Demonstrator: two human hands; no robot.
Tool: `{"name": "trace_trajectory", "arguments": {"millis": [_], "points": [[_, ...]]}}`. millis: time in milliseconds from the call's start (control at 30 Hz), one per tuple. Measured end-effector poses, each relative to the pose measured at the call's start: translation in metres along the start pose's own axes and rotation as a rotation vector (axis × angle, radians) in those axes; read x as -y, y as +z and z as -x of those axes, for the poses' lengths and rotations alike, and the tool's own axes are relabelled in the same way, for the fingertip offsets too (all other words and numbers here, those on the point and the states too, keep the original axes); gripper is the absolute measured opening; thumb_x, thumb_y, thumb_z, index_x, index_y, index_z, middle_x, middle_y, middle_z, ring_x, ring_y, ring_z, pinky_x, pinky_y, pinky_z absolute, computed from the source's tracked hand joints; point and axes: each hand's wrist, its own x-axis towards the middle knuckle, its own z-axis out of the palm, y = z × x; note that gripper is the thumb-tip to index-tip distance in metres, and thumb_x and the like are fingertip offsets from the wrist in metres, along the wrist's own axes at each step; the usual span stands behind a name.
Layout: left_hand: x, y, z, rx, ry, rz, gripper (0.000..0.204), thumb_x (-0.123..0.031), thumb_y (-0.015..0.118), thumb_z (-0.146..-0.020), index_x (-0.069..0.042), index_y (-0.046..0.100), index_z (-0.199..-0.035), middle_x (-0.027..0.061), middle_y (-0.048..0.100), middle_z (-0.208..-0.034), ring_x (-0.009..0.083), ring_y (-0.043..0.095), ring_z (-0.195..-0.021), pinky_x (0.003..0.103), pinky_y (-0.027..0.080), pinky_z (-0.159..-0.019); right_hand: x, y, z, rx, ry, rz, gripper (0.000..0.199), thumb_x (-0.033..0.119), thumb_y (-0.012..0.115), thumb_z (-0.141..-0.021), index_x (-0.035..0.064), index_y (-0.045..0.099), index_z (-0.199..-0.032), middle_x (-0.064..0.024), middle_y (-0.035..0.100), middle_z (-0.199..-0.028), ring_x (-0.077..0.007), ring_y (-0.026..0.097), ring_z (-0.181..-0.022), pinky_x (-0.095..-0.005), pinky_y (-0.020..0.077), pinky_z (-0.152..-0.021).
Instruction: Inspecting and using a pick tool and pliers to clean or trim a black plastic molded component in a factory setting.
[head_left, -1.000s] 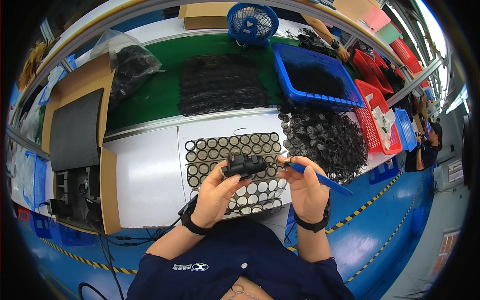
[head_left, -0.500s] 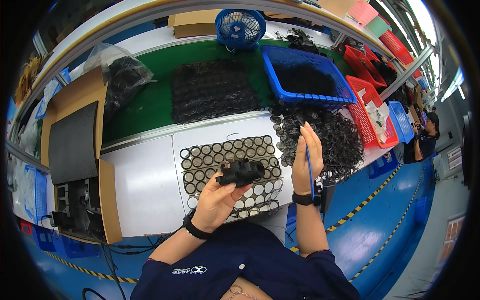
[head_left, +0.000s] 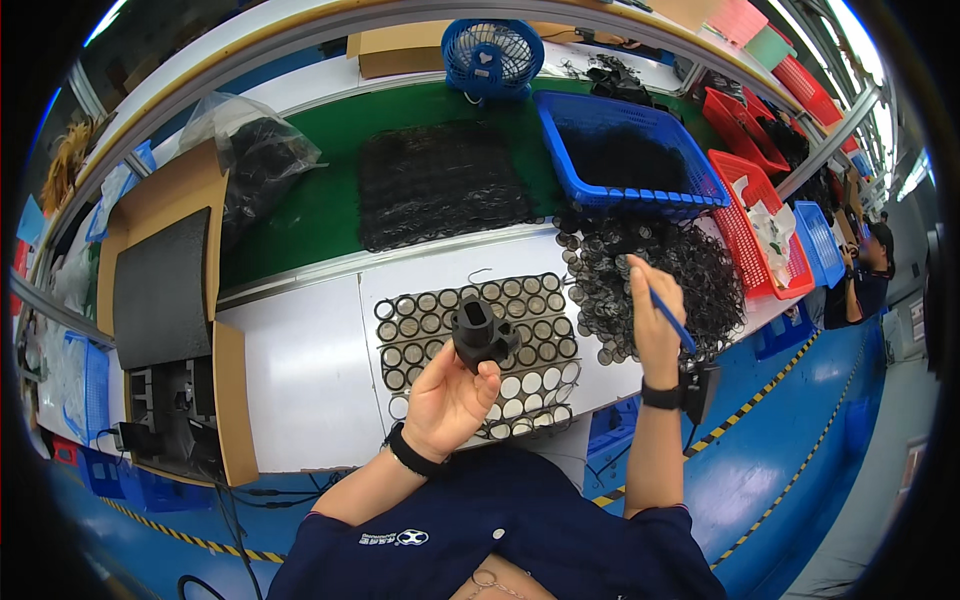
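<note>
My left hand (head_left: 447, 400) holds a small black plastic housing (head_left: 479, 335) above a tray of black rings (head_left: 432, 318) on the white bench. My right hand (head_left: 652, 318) grips a blue pen-like tool (head_left: 672, 320) and reaches over the loose pile of black ring parts (head_left: 700, 275) to the right of the tray, fingertips touching the pile. Both wrists carry black bands.
A blue basket (head_left: 690, 170) of black parts and red baskets (head_left: 745, 235) stand behind the pile. A black mesh mat (head_left: 440, 180) lies on the green strip, with a blue fan (head_left: 493, 55) behind. Cardboard with a grey foam sheet (head_left: 160, 290) lies left. Another person (head_left: 865, 275) stands far right.
My right hand left the black housing and swung right with the blue tool to the loose ring pile. My left hand kept the housing, drifting slightly lower.
</note>
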Motion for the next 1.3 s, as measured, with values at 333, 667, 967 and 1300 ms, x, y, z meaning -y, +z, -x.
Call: {"name": "trace_trajectory", "arguments": {"millis": [333, 667, 967, 1300], "points": [[0.016, 0.019, 0.0, -0.064, 0.087, -0.935, 0.055, -0.014, 0.052, -0.097, -0.012, 0.028, -0.147, 0.0095, 0.052, -0.12, 0.0192, 0.058, -0.1, 0.033, 0.051, -0.083, 0.098, 0.039, 0.057, 0.115, 0.044, -0.654, 0.028, 0.015, 0.048, -0.099, -0.0006, 0.059, -0.12, -0.0168, 0.066, -0.1, -0.0211, 0.065, -0.086, -0.0297, 0.05, -0.076], [-0.009, 0.05, 0.005, -0.046, 0.072, -1.311, 0.057, -0.006, 0.067, -0.086, -0.006, 0.041, -0.137, 0.0053, 0.055, -0.116, 0.0132, 0.056, -0.103, 0.027, 0.05, -0.079, 0.104, 0.037, 0.044, 0.351, -0.336, -0.368, 0.027, 0.006, 0.06, -0.09, -0.0007, 0.063, -0.117, -0.0112, 0.065, -0.087, -0.023, 0.062, -0.083, -0.0313, 0.0477, -0.077], [-0.002, 0.036, 0.009, -0.135, 0.102, -1.056, 0.03, -0.008, 0.064, -0.087, -0.009, 0.049, -0.113, 0.0092, 0.057, -0.116, 0.0195, 0.063, -0.096, 0.032, 0.058, -0.07, 0.105, 0.015, 0.06, 0.157, -0.244, -0.477, 0.024, -0.002, 0.062, -0.084, -0.0014, 0.066, -0.108, -0.0134, 0.067, -0.101, -0.0283, 0.06, -0.1, -0.0365, 0.0456, -0.09], [0.003, 0.04, 0.011, -0.19, 0.179, -1.049, 0.028, -0.006, 0.067, -0.085, -0.01, 0.05, -0.106, 0.0052, 0.058, -0.105, 0.0145, 0.062, -0.089, 0.026, 0.056, -0.059, 0.109, 0.014, 0.064, 0.328, -0.28, -0.579, 0.023, 0.004, 0.061, -0.086, 0.0012, 0.066, -0.108, -0.0144, 0.065, -0.111, -0.0329, 0.055, -0.114, -0.0413, 0.0401, -0.099]]}}
